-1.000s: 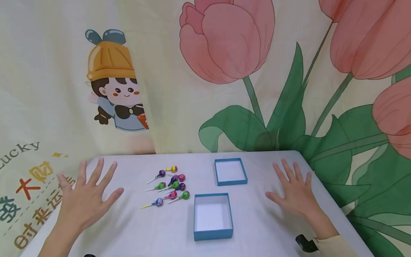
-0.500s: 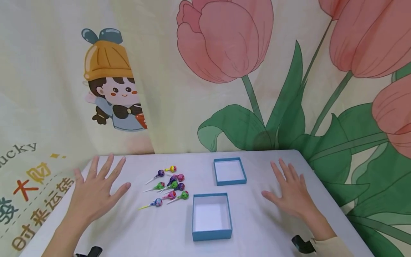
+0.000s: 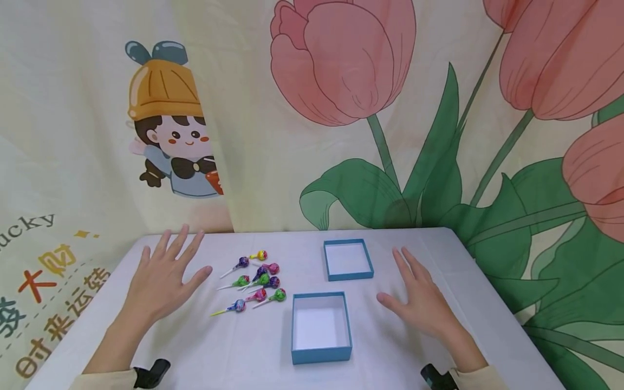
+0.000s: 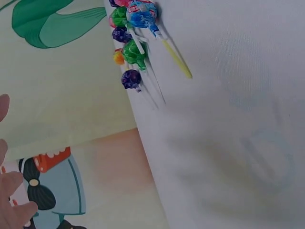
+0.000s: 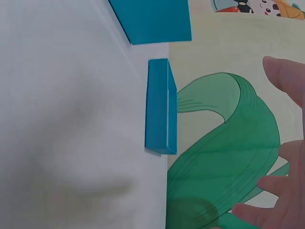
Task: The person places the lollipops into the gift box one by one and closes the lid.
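My left hand [image 3: 163, 279] hovers over the left part of the table with fingers spread, holding nothing. Just right of it lies a loose cluster of several wrapped lollipops: a blue one [image 3: 238, 306] with a yellow stick at the front, plus green, purple, pink and yellow ones. In the left wrist view the blue lollipop [image 4: 142, 14] is nearest. My right hand [image 3: 421, 303], fingers extended and holding nothing, is above the table right of a blue box base [image 3: 322, 355] with a white inside. Behind that base lies its shallower matching lid [image 3: 350, 277], hollow side up.
A white cloth covers the table [image 3: 234, 357], whose far edge meets a hanging curtain [image 3: 258, 179] printed with tulips and a cartoon figure. Dark straps with cameras [image 3: 152, 374] sit at both wrists.
Both hands have moved inward over the table, the left one rightward toward the lollipops, the right one leftward toward the boxes. Lollipops, box base and lid lie as before.
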`<move>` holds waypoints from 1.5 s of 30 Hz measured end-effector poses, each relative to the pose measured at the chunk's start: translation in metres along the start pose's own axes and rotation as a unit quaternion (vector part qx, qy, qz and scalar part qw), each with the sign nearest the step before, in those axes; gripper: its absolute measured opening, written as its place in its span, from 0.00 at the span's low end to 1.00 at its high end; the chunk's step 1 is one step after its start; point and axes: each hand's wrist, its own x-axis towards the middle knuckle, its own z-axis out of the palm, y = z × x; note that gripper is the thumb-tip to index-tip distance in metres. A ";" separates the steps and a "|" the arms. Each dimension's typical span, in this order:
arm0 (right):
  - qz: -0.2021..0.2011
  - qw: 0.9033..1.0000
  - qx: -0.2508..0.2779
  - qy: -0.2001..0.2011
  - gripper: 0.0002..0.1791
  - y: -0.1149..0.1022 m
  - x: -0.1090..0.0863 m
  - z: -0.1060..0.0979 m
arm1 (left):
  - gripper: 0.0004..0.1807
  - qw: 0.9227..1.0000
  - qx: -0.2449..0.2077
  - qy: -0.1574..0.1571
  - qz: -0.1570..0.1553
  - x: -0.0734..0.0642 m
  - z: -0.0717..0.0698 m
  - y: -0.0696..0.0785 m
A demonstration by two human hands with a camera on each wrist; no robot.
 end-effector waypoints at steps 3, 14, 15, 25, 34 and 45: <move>0.012 1.000 0.020 -0.010 0.59 -0.005 -0.003 0.005 | 0.49 1.000 -0.009 -0.002 0.001 0.004 0.004 0.002; 0.028 0.994 0.094 -0.040 0.59 -0.014 -0.008 0.023 | 0.49 0.999 -0.034 -0.012 0.005 0.008 0.013 0.007; 0.031 0.994 0.099 -0.045 0.60 -0.016 -0.007 0.025 | 0.48 0.999 -0.037 -0.016 0.003 0.008 0.014 0.008; 0.040 0.976 0.201 -0.070 0.59 -0.031 -0.009 0.042 | 0.48 0.994 -0.080 -0.065 -0.028 0.014 0.027 0.014; 0.049 0.961 0.254 -0.103 0.55 -0.039 -0.015 0.055 | 0.46 0.986 -0.131 -0.090 -0.055 0.019 0.040 0.014; 0.055 0.938 0.303 -0.160 0.56 -0.042 -0.021 0.063 | 0.42 0.973 -0.194 -0.109 -0.063 0.028 0.054 0.019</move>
